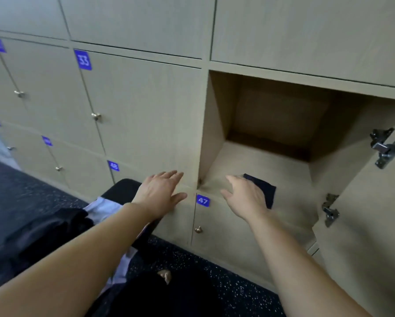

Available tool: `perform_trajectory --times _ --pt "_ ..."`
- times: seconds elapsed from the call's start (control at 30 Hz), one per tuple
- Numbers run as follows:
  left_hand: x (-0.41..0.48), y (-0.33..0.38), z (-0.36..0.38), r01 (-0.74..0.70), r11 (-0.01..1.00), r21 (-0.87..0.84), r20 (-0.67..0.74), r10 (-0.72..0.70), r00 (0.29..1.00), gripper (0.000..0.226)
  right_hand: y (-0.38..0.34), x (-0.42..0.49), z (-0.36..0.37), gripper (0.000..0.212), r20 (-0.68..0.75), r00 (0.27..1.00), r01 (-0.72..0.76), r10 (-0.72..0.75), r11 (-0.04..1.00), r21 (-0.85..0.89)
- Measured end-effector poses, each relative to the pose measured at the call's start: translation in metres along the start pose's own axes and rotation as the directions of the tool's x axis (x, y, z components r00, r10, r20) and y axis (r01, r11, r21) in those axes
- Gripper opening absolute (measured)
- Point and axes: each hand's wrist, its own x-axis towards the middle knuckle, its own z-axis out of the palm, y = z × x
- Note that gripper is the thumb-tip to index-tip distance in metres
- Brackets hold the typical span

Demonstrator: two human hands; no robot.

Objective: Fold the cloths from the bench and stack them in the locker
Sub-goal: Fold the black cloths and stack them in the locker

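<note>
A folded dark navy cloth lies on the floor of the open locker, near its front edge. My right hand hovers with fingers spread just left of that cloth, partly covering it and holding nothing. In front of the closed door left of the opening, my left hand is stretched out with straight fingers, also with nothing in it. On the black bench at lower left lie a pale lilac cloth and dark cloths, partly hidden by my left arm.
The locker's door hangs open at the right, with metal hinges on its inner face. Closed numbered lockers with small knobs fill the wall; door 47 sits below the opening. The floor is dark speckled rubber.
</note>
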Motion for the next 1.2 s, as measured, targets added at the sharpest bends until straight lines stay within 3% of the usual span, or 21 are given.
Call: perform_trajectory --times 0.37,0.53,0.77,1.0,1.1,1.2 --pt "-0.184 -0.125 -0.032 0.341 0.939 -0.039 -0.067 -0.343 0.937 0.058 -0.161 -0.084 0.051 0.046 0.14 0.935 0.319 -0.325 0.946 0.065" --pt "-0.247 -0.181 -0.035 0.451 0.892 -0.029 -0.095 -0.451 0.887 0.059 -0.213 -0.102 0.077 0.038 0.197 0.889 0.404 -0.414 0.91 0.088" --pt "-0.287 -0.224 -0.002 0.563 0.818 -0.112 -0.098 -0.573 0.813 0.056 -0.248 -0.1 0.12 0.021 0.257 0.874 0.385 -0.413 0.91 0.151" --pt "-0.269 -0.242 0.033 0.569 0.79 -0.227 -0.158 -0.606 0.779 0.038 -0.285 -0.075 0.152 0.041 0.206 0.885 0.356 -0.418 0.892 0.28" --pt "-0.26 -0.253 0.044 0.573 0.776 -0.264 -0.166 -0.622 0.766 0.034 -0.302 -0.06 0.164 0.027 0.205 0.887 0.328 -0.414 0.876 0.354" --pt "-0.255 -0.261 0.055 0.577 0.764 -0.288 -0.155 -0.632 0.759 0.033 -0.319 -0.047 0.177 0.032 0.261 0.882 0.274 -0.393 0.877 0.396"
